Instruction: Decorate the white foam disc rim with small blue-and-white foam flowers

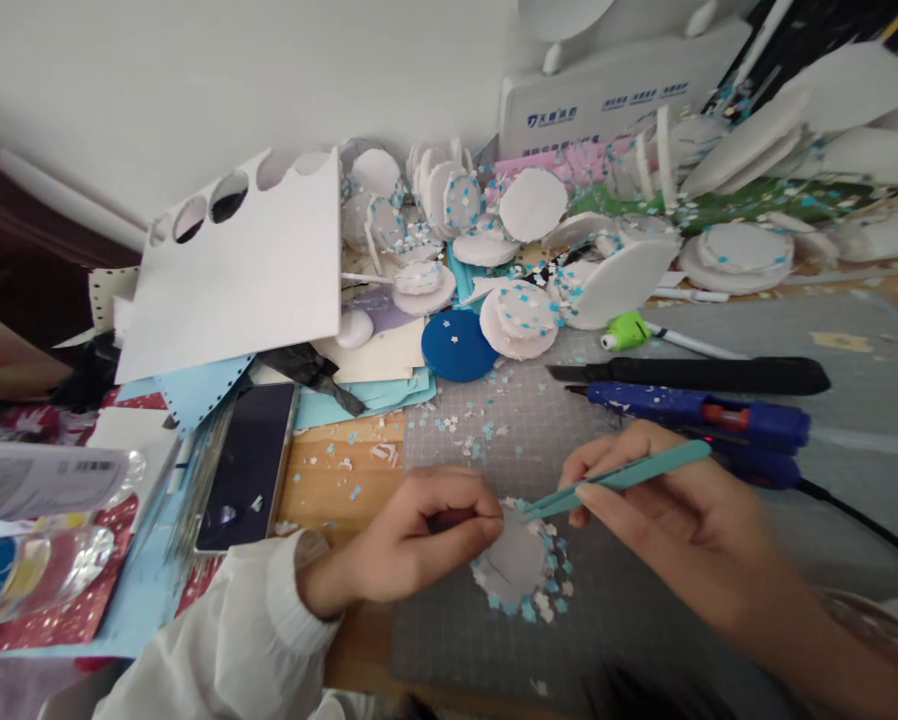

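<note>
My right hand (644, 500) grips teal tweezers (648, 468), their tips at the upper edge of a pale round disc (515, 560). Small blue and white flower-shaped pieces (528, 605) ring the disc's rim. At the disc's upper left edge, my left hand (426, 530) is closed with thumb and forefinger pinched together; what lies between those fingertips, if anything, is too small to make out. The disc rests on a grey gridded cutting mat (449, 630).
Behind the mat stand many white foam discs (533, 203) trimmed with small flowers. A blue glue gun (689, 410) and a black craft knife (704, 374) lie at the right. On the left are a phone (246, 465), a white board with round holes (239, 270) and a blue lid (459, 346).
</note>
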Demonstrator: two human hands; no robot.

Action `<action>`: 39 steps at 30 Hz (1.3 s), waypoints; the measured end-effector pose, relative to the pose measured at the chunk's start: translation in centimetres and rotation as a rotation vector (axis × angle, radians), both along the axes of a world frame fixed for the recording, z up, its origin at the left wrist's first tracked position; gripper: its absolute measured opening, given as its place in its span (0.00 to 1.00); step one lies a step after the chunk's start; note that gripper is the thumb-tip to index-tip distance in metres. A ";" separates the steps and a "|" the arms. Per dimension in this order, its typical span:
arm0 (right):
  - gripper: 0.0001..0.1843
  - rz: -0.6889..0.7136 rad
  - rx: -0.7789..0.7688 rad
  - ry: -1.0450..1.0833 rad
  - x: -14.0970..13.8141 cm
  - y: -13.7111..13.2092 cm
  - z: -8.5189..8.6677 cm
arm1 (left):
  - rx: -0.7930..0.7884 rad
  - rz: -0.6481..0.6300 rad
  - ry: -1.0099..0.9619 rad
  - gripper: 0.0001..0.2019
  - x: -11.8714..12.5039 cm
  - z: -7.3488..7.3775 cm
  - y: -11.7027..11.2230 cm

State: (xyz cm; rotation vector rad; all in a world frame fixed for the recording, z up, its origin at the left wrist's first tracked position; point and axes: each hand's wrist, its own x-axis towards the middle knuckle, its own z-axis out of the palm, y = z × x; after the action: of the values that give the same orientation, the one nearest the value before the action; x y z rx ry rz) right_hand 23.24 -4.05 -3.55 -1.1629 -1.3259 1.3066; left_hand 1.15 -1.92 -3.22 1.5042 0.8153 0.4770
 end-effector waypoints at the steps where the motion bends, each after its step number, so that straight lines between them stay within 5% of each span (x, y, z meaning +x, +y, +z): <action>1: 0.04 0.007 -0.004 0.004 -0.1 0.0 0.1 | 0.007 -0.002 0.003 0.12 0.0 0.0 0.0; 20: 0.08 -0.028 -0.095 0.102 -0.6 0.3 0.2 | 0.007 0.000 -0.013 0.11 0.0 0.0 0.1; 30: 0.07 -0.036 -0.214 0.181 -0.3 0.0 -1.4 | 0.101 -0.039 -0.023 0.11 0.1 0.1 0.3; 39: 0.09 -0.050 -0.162 0.137 -0.2 0.2 -1.1 | 0.070 -0.024 -0.026 0.13 -0.1 0.1 0.2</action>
State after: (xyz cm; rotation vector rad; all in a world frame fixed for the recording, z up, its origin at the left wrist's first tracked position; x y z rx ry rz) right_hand 23.05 -3.87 -4.67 -1.1858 -1.1014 1.4518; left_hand 1.02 -1.74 -3.13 1.5678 0.7664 0.5107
